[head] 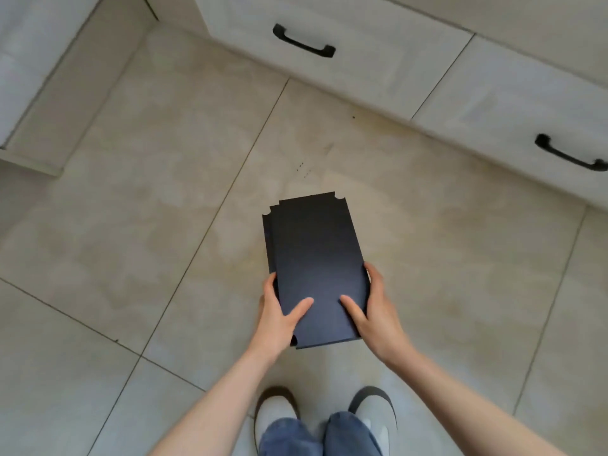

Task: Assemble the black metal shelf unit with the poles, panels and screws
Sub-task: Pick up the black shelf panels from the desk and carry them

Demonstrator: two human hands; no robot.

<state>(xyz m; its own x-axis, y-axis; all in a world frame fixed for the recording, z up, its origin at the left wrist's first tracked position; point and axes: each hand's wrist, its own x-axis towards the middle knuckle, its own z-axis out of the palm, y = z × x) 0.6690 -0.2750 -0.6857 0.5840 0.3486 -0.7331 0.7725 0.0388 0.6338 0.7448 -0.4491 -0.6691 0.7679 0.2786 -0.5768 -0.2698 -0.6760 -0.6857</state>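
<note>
Head view showed me standing on the beige tiled floor (pixel 148 225), holding a stack of flat black metal shelf panels with notched corners (pixel 314 258) out in front, above the floor and just beyond my shoes (pixel 276 413). My left hand (pixel 279 314) gripped the near left edge, thumb laid on top and fingers curled underneath; my right hand (pixel 375 311) gripped the near right edge the same way. At least two panels seemed stacked, going by the offset edge on the left. No poles or screws were in sight. White cabinet drawers with black handles (pixel 304 41) ran along the far side. I judged this an early step: carrying the panels to the work spot. Next I would need to lower them flat, keeping the stack from sliding apart.
</note>
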